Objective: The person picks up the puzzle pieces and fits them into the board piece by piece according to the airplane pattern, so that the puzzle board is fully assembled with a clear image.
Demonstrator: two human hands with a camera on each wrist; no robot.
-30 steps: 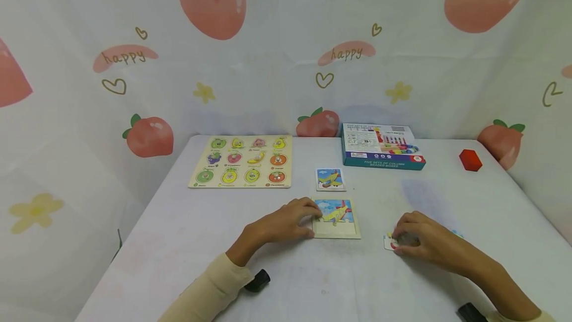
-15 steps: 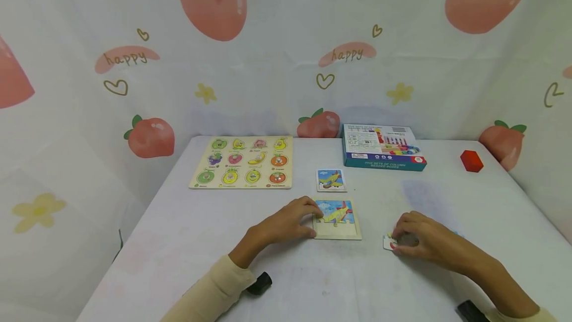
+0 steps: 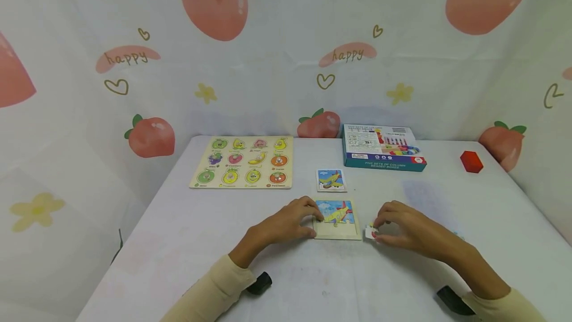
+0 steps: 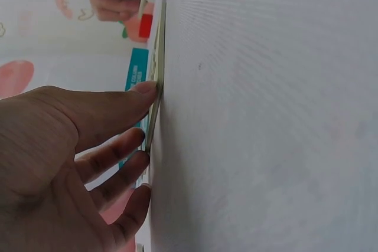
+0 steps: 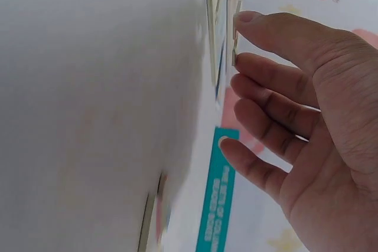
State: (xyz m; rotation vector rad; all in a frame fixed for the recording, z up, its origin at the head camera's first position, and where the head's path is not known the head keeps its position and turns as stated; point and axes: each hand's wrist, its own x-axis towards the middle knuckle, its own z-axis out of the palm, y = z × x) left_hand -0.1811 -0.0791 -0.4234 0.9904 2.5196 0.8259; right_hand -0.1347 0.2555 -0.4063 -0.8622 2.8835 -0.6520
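White w/ a bit of red, the puzzle piece [image 3: 370,233] has just been shifted left, now near the right edge of the puzzle board [image 3: 336,233] but apart from it. It's pinched btwn thumb & fingertips of the R hand [image 3: 415,231] and seems raised off the table [image 3: 313,287]. The board hasn't been moved; its left edge is held by thumb & curled fingers of the L hand [image 3: 286,225]. Its lower strip is bare, upper part filled w/ plane pic, so piece is judged to be mid-carry, no fit made yet. Just behind the board, a plane card [image 3: 331,180] is laid. Farther out: fruit board [image 3: 242,186] at left, teal-edged box [image 3: 384,164] at back, red block [image 3: 471,162] far right, all undisturbed.
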